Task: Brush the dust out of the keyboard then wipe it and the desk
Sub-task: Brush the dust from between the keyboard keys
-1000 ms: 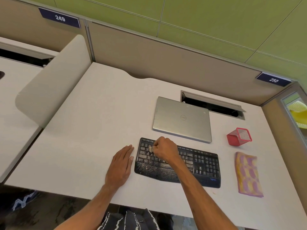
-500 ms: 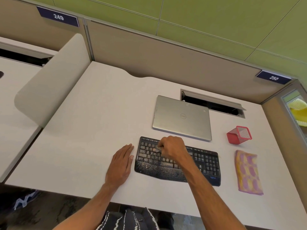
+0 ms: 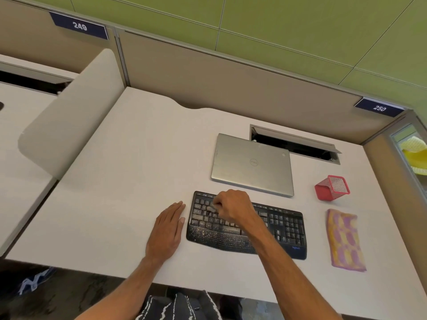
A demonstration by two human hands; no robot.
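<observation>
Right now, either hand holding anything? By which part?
Right hand pinches a small pale brush over the keyboard; grip point hidden. Left hand flat on desk, empty.

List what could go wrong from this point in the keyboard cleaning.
1. The left hand rests flat on the white desk beside the black keyboard, not on it, so brush strokes may push the keyboard askew.
2. The right hand holds a small pale brush on the left keys; dust could land on the closed silver laptop just behind.
3. Pale specks cover the palm rest; wiping with the yellow-and-purple cloth before brushing there might smear them.
</observation>
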